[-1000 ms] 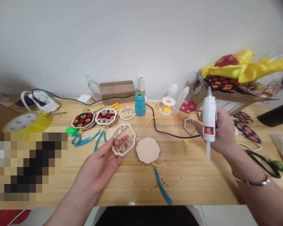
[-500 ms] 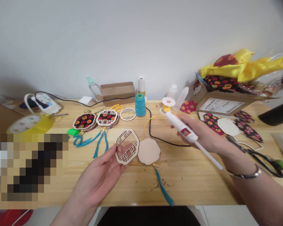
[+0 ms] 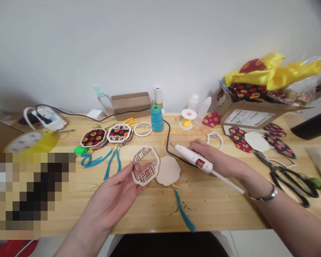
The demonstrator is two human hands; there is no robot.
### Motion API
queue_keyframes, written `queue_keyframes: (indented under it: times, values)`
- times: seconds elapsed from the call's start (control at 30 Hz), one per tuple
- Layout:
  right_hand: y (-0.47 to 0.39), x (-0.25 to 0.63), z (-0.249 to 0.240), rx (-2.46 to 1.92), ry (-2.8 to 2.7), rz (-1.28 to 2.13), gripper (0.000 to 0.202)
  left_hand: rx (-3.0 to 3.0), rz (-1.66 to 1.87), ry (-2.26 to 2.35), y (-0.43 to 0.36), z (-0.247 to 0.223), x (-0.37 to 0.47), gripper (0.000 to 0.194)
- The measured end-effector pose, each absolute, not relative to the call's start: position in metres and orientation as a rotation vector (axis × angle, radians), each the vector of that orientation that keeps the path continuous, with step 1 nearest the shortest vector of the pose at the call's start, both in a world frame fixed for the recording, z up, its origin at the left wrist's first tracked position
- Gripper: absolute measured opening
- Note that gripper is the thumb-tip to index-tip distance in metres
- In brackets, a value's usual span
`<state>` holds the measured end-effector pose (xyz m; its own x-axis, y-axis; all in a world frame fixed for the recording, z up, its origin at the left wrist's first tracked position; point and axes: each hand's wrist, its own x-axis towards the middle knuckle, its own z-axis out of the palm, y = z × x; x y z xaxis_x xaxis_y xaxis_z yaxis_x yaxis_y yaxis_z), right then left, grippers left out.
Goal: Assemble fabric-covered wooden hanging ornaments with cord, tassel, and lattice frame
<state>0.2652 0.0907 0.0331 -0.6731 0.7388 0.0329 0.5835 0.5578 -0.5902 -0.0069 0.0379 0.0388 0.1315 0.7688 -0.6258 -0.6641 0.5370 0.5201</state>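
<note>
My left hand (image 3: 116,191) holds a wooden lattice frame (image 3: 146,175) by its left edge, thumb on top and fingers behind it. Closed around a white hot glue gun (image 3: 191,157) is my right hand (image 3: 216,153); the nozzle points left toward the frame, and a glue stick (image 3: 227,181) juts from the back. Between the hands a plain wooden plaque (image 3: 169,171) lies on the table, partly overlapped by the frame. A yellow cord leads from its top, and a teal tassel (image 3: 186,214) hangs from its bottom.
Patterned lattice pendants (image 3: 119,134) are stacked on the left, near a teal thread cone (image 3: 157,119) and a yellow cord spool (image 3: 187,122). Black scissors (image 3: 286,175) lie at right, below a cardboard box (image 3: 251,114) of fabric. A black cable (image 3: 168,137) crosses the table.
My right hand has brought the glue gun down and left, closer to the lattice frame. My left hand keeps the frame in nearly the same place.
</note>
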Motion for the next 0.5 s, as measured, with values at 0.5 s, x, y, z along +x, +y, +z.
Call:
queue_keyframes:
  times: [0.5]
  values:
    - [0.098,0.266,0.028,-1.158,-2.432,0.955,0.023,0.237,0.934,0.997,0.045,0.034,-0.006,0.025]
